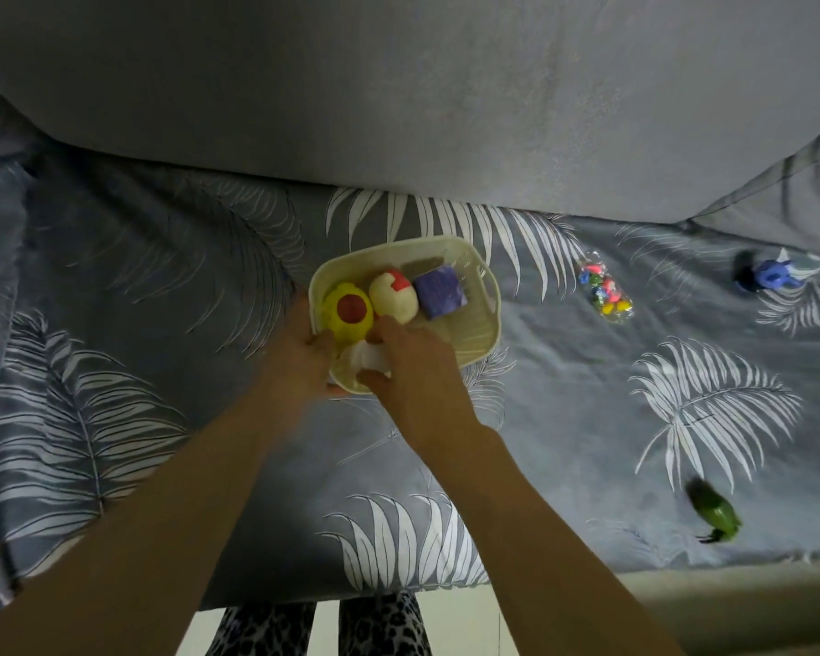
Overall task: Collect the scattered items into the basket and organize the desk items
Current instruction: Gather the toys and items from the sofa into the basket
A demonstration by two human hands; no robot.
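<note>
Two hands work at the basket [474,277]: left hand [299,362] grips its rim, right hand [413,366] pinches a white item [368,359]; on the soft bed [162,277] it could tip.

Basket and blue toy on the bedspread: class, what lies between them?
In the head view, a clear packet of small colourful pieces lies on the bedspread between the basket and the blue toy.

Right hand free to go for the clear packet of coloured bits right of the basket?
Probably not yet: the right hand holds a white item inside the basket. The bedsheet path to the packet looks unobstructed.
</note>
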